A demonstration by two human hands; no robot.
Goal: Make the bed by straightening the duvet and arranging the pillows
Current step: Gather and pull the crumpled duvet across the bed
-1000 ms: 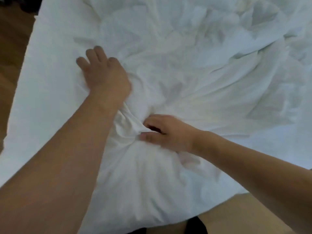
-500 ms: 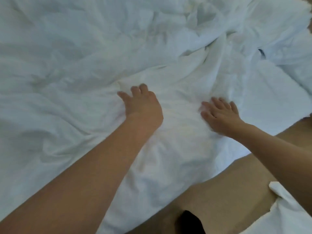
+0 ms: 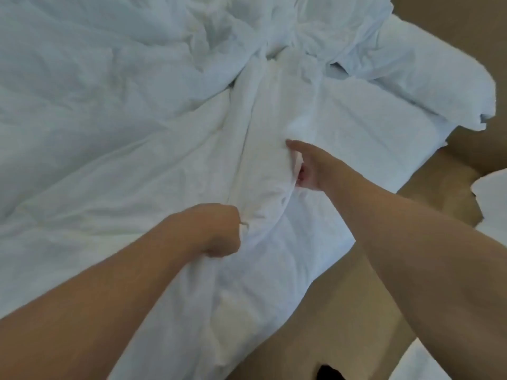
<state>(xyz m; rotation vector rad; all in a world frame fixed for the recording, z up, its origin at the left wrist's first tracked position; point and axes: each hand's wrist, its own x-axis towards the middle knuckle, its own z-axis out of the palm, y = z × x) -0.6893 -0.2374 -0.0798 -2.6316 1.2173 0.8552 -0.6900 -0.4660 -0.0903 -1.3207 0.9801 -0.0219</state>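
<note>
A crumpled white duvet [image 3: 115, 127] covers most of the view, with a long raised fold [image 3: 263, 160] running from the upper middle down to my hands. My left hand [image 3: 216, 231] is curled into a fist and grips the near end of that fold. My right hand [image 3: 304, 168] grips the fold's right side a little farther up, thumb stretched along the fabric and fingers tucked under it. A plump white mass [image 3: 428, 67], perhaps a pillow, lies at the upper right under bunched cloth.
The duvet's near edge [image 3: 315, 270] hangs over a tan floor [image 3: 343, 311] at lower right. More white fabric [image 3: 491, 204] shows at the right border and bottom right corner. A small dark object [image 3: 329, 373] lies on the floor at the bottom.
Half a second ago both hands lay flat and open on the duvet. Now both have closed on a fold and bunched it up. The view has shifted toward the bed's right side.
</note>
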